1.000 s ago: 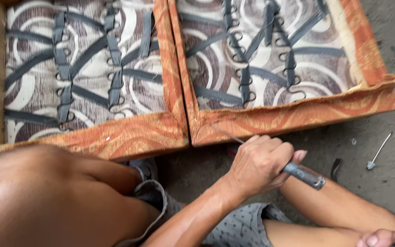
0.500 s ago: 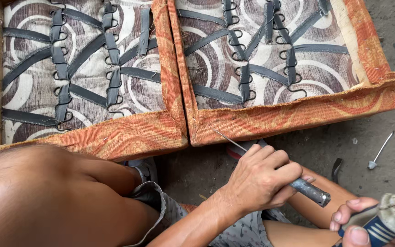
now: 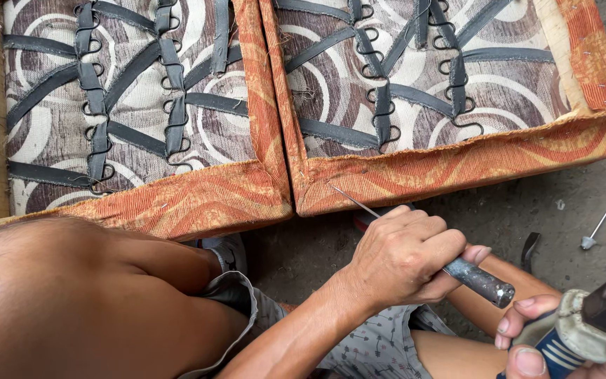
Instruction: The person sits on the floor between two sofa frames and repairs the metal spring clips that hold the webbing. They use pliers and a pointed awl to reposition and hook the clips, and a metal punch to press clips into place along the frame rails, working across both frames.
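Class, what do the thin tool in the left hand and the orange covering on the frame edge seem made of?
Thin tool: probably steel, with a grey, dull, worn handle and slim bright shaft, gripped by the left hand. Orange covering: woven ribbed upholstery cloth, matte, frayed at the edges.

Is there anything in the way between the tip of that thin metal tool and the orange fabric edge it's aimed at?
Nothing visible does. The left hand holds the tool, and its thin shaft runs bare to the orange fabric edge, tip right at it.

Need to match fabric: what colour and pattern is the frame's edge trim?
Orange-red corded fabric with lighter wavy swirls, showing best in the head view.
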Demonstrator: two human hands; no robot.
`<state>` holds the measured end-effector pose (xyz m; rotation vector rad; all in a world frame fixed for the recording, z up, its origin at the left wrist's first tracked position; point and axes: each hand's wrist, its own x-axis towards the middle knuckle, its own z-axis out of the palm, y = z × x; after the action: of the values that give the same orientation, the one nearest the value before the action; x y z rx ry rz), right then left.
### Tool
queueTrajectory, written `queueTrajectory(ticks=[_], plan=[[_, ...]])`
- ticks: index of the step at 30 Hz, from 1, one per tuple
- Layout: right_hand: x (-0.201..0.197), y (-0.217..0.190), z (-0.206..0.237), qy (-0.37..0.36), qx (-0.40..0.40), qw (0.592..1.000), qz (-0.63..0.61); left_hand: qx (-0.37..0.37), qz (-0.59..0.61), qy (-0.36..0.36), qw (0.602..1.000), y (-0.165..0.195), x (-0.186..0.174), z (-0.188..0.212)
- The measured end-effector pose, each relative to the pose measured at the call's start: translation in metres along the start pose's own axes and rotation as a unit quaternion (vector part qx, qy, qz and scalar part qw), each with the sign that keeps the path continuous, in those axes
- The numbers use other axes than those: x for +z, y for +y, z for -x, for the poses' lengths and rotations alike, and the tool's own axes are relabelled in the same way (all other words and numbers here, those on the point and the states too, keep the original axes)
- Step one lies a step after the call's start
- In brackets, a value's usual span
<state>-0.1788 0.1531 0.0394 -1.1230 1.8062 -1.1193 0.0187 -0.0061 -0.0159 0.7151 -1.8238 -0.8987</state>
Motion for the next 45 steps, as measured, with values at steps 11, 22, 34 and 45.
queueTrajectory(ticks=[11, 22, 34, 45], plan=[[0.018, 0.017, 0.013, 0.059, -0.022, 0.998, 0.003, -0.018, 0.022, -0.008, 1.000, -0.002, 0.001, 0.000], [0.020, -0.014, -0.003, 0.014, -0.089, 0.993, 0.078, -0.075, 0.062, 0.084, 0.992, -0.010, -0.012, -0.017], [0.016, -0.052, -0.014, -0.107, -0.100, 0.957, 0.249, -0.056, 0.040, 0.057, 0.996, -0.007, -0.009, -0.012], [-0.007, -0.030, 0.001, -0.074, -0.019, 0.972, 0.223, 0.003, -0.011, 0.006, 1.000, -0.018, 0.013, 0.017]])
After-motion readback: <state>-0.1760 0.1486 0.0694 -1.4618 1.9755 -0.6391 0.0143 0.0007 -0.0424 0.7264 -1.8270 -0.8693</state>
